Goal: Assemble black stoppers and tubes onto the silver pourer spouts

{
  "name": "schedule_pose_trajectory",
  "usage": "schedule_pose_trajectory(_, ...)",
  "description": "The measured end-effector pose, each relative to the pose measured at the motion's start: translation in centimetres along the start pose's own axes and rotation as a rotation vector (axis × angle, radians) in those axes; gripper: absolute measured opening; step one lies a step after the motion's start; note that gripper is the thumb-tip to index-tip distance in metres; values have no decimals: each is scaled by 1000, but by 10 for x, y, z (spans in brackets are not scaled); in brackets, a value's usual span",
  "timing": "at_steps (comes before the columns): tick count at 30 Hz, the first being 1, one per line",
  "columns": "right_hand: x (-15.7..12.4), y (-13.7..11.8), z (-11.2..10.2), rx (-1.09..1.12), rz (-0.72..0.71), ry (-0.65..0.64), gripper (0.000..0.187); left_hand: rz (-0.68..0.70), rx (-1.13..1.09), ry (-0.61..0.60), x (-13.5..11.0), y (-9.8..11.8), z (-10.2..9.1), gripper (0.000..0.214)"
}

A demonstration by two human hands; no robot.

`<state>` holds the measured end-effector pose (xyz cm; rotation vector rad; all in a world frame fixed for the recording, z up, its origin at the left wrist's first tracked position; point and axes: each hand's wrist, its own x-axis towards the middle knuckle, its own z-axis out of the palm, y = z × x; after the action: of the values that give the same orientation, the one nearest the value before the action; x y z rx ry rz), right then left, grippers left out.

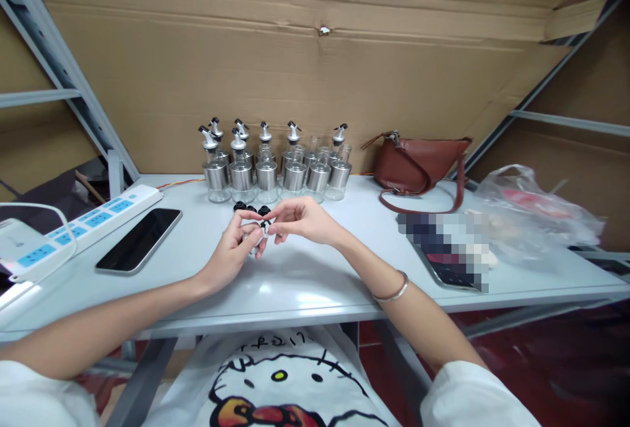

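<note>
A small silver pourer spout with a black part on top is held between my two hands above the table's middle. My left hand is closed round its body. From the other side, my right hand pinches at its top; fingers partly hide the piece. Just beyond my fingertips lie several small black stoppers. Behind them stand rows of glass bottles with steel bands. Some bottles carry silver-and-black pourer spouts, while others have bare glass necks.
On the left of the white table lie a black phone and a long power strip. A brown handbag sits at back right, near a clear plastic bag and a partly blurred-out tablet-like device. Cardboard backs the table.
</note>
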<state>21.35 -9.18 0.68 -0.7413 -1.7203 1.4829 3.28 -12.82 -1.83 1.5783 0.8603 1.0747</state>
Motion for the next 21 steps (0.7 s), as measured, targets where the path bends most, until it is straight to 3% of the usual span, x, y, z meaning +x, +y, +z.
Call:
schedule_pose_trajectory(9,3,7,5,-74,-71,54,32,36,1,0,2,-3,-1,24)
schedule_pose_trajectory(15,3,13,8,-188,-168,172,31,43,3,13,4,-8,-2,23)
schedule_pose_trajectory(21,2,12,7,-299,-204,137,30,43,50,24,4,-7,-2,24)
